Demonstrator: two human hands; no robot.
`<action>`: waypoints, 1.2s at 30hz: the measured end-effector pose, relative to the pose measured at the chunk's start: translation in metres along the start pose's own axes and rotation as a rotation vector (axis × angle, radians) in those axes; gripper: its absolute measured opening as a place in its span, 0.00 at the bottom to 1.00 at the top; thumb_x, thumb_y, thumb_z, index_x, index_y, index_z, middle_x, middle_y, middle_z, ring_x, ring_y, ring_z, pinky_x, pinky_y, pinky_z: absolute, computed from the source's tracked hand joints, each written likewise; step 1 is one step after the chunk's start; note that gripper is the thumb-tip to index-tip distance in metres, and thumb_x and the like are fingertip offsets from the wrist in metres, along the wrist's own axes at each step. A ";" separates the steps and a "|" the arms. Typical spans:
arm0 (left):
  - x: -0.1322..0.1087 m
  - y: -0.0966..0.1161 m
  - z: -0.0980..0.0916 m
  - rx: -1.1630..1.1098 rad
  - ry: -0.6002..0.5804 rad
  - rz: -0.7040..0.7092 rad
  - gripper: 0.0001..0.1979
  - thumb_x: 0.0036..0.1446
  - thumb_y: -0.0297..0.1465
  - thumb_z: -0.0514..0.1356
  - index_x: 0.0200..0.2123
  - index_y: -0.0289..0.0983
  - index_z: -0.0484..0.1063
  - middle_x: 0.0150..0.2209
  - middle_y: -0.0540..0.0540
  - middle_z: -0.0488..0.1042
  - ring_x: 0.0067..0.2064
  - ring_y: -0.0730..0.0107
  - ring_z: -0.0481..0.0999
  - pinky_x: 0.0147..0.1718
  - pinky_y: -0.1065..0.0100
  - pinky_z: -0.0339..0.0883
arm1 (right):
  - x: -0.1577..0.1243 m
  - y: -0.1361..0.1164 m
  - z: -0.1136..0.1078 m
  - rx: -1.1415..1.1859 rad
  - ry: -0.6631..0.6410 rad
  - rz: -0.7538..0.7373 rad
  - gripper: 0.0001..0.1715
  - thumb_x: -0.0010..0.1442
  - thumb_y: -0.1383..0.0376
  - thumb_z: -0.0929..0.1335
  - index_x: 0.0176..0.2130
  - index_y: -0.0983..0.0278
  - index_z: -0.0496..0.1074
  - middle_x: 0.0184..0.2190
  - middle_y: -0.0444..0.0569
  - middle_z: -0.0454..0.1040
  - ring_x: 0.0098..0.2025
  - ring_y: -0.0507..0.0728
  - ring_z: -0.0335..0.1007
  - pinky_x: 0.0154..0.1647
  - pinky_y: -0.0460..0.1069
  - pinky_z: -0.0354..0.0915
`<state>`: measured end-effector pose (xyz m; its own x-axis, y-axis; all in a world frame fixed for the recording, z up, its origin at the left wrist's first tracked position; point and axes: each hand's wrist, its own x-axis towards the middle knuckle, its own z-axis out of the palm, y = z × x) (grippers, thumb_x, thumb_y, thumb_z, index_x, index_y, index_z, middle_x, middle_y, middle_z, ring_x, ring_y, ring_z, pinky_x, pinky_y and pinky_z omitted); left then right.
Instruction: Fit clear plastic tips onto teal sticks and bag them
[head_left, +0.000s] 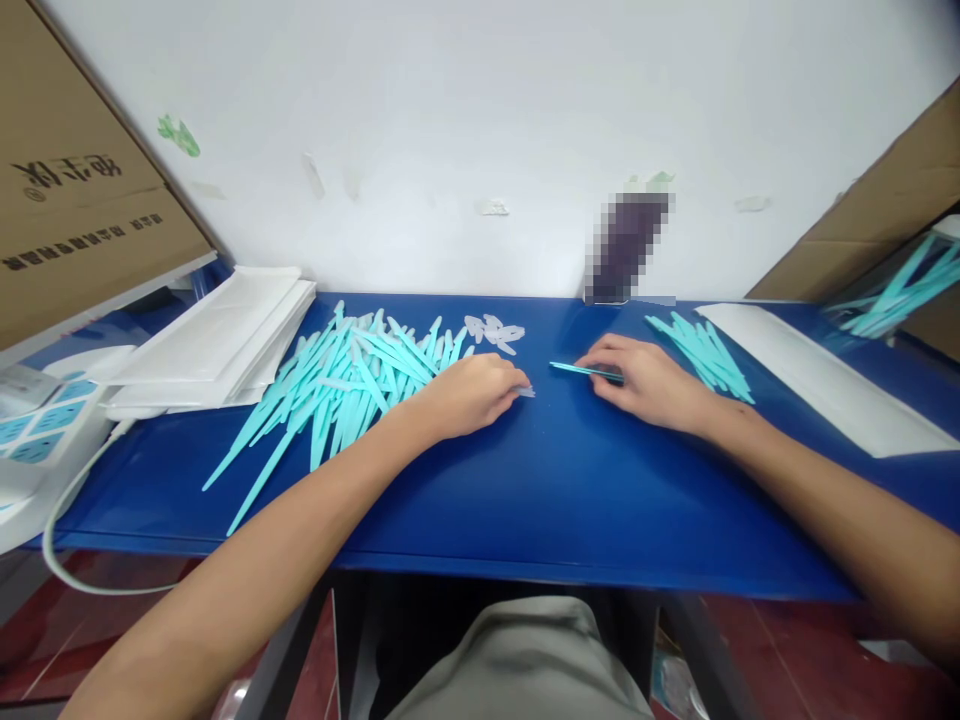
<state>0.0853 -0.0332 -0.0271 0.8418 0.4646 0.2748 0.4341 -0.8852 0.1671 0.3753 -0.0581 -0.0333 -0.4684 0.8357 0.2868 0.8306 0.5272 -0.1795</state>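
My left hand (480, 392) is closed in a pinch on a small translucent plastic cap (527, 391), whose end pokes out past the fingertips. Facing it, my right hand (641, 380) grips a thin turquoise plastic stick (568, 368) with its narrow tip pointing left. A gap separates the tip from the cap. Several loose translucent caps (504, 334) lie just beyond my left hand. To its left spreads a big heap of turquoise sticks (360, 370), many with pale translucent ends. A smaller bundle of turquoise sticks (701, 352) lies beyond my right hand.
The blue table (480, 510) meets a white wall (450, 120). White plastic bags (217, 340) are stacked at left near a power strip (45, 430) with a cable. A white strip (825, 380) lies at right. Cardboard boxes (82, 150) stand on both sides.
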 end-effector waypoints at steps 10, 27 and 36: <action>0.002 0.001 0.001 -0.091 0.039 -0.073 0.11 0.68 0.26 0.57 0.47 0.35 0.80 0.44 0.41 0.83 0.45 0.58 0.82 0.47 0.60 0.73 | -0.001 -0.002 -0.002 -0.013 0.033 0.036 0.19 0.68 0.61 0.63 0.51 0.61 0.78 0.49 0.54 0.82 0.50 0.66 0.79 0.55 0.61 0.69; 0.003 -0.004 0.006 -0.290 0.116 -0.133 0.05 0.62 0.24 0.64 0.40 0.36 0.79 0.36 0.46 0.82 0.36 0.68 0.81 0.38 0.67 0.73 | -0.003 -0.016 -0.006 0.092 0.066 -0.049 0.20 0.69 0.62 0.62 0.51 0.60 0.80 0.46 0.52 0.83 0.45 0.63 0.80 0.47 0.57 0.73; 0.004 -0.002 0.007 -0.296 0.163 -0.146 0.06 0.59 0.22 0.65 0.38 0.35 0.81 0.36 0.47 0.83 0.36 0.68 0.80 0.39 0.68 0.72 | -0.005 -0.017 -0.005 0.136 0.024 -0.151 0.19 0.70 0.64 0.63 0.53 0.60 0.79 0.48 0.52 0.82 0.46 0.62 0.79 0.47 0.55 0.72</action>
<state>0.0902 -0.0299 -0.0330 0.7049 0.6042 0.3715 0.4144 -0.7760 0.4756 0.3648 -0.0723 -0.0270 -0.5756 0.7428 0.3418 0.7026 0.6632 -0.2579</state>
